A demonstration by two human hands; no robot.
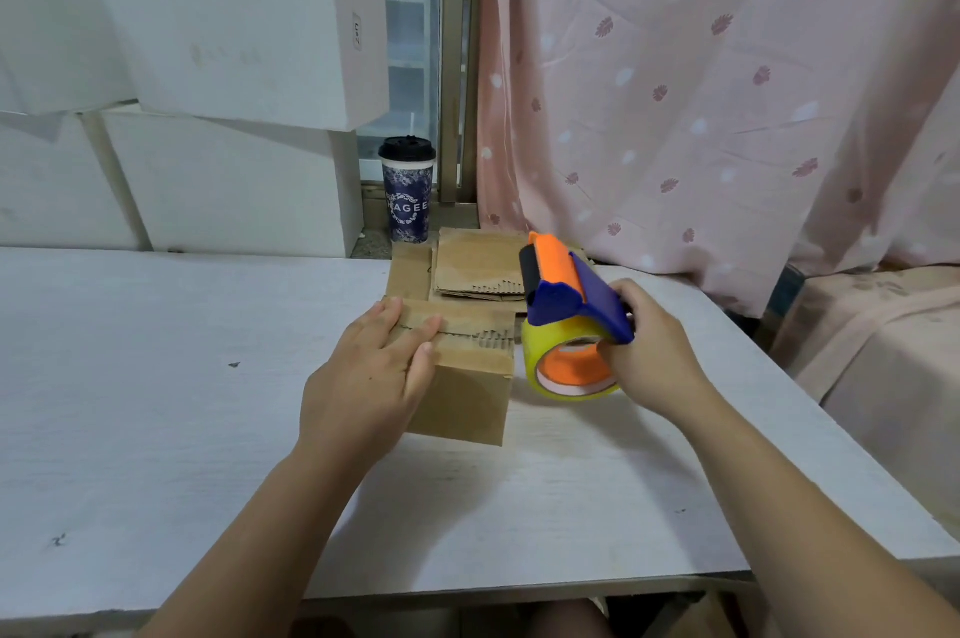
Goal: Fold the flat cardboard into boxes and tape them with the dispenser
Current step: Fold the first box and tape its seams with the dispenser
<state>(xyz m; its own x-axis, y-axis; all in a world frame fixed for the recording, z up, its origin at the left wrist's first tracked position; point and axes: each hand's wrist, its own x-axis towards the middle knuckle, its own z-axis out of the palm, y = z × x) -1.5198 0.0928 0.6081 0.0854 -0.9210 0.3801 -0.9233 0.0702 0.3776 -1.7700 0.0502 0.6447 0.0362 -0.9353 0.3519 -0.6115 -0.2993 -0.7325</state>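
Hands taping a small cardboard box on the tabletop

The left hand [366, 377] is pressing flat fingers on the box [467, 377] at mid-tabletop [156, 377]; the right hand [649, 351] is gripping the tape dispenser [571, 320] just right of it, flat cardboard [478, 268] lying beyond.

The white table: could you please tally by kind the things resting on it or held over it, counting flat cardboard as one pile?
Folded brown cardboard box: 1
Pile of flat brown cardboard: 1
Blue and orange tape dispenser: 1
Total: 3
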